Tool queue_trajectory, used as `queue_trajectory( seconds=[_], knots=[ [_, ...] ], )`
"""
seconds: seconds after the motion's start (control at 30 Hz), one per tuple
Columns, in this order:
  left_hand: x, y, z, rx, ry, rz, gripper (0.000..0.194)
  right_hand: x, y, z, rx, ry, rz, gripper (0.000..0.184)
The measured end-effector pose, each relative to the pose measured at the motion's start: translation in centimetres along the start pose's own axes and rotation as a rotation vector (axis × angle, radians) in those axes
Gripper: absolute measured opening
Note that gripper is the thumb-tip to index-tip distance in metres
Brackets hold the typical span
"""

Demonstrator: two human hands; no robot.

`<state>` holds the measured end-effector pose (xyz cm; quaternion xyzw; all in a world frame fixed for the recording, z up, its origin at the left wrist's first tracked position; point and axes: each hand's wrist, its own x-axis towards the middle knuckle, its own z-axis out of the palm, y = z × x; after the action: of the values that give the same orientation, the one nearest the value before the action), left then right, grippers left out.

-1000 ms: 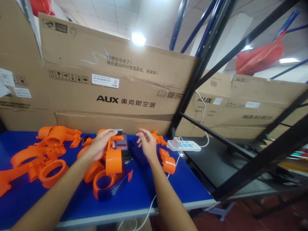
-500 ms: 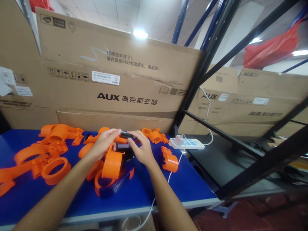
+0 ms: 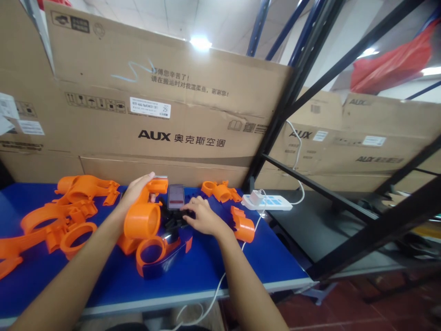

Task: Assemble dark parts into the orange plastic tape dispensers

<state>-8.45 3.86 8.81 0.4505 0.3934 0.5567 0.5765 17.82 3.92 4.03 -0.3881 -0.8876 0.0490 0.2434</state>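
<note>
Left hand [image 3: 136,193] grip hides orange part [image 3: 143,218] top; black bits [image 3: 172,218] unclear.

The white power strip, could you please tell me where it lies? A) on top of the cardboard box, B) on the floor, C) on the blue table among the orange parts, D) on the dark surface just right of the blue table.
D: the white power strip rests on the dark surface, just past the right edge of the blue table.
</note>
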Motion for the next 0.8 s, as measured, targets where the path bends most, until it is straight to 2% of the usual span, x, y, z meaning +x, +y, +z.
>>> queue_trajectory(
  seconds=[0.07, 0.13, 0.2, 0.27, 0.37, 0.47, 0.6, 0.8],
  knots=[
    [-0.2, -0.4, 0.4, 0.059, -0.018, 0.089, 0.039, 0.1, -0.1, 0.0, 0.036, 0.014, 0.013, 0.023],
    [-0.4, -0.7, 0.9, 0.105, -0.055, 0.142, 0.038, 0.3, -0.2, -0.2, 0.148, 0.092, 0.035, 0.019],
    [-0.6, -1.0, 1.5, 0.151, -0.107, 0.135, 0.04, 0.6, -0.6, -0.4, 0.337, 0.233, 0.076, 0.019],
    [-0.7, -1.4, 2.0, 0.215, -0.168, 0.097, 0.044, 1.0, -1.3, -0.5, 0.545, 0.356, 0.117, 0.027],
    [-1.0, -1.9, 2.6, 0.308, -0.256, 0.074, 0.044, 1.8, -2.4, -0.1, 0.726, 0.395, 0.13, 0.033],
    [-1.2, -2.2, 3.1, 0.353, -0.284, 0.068, 0.038, 2.4, -3.2, 0.2, 0.759, 0.414, 0.143, 0.03],
    [-1.4, -2.3, 3.4, 0.353, -0.24, 0.091, 0.035, 2.4, -3.4, 0.0, 0.698, 0.479, 0.176, 0.026],
    [-1.4, -1.6, 3.0, 0.311, -0.164, 0.133, 0.034, 1.4, -2.2, -1.1, 0.662, 0.515, 0.215, 0.024]
  ],
)
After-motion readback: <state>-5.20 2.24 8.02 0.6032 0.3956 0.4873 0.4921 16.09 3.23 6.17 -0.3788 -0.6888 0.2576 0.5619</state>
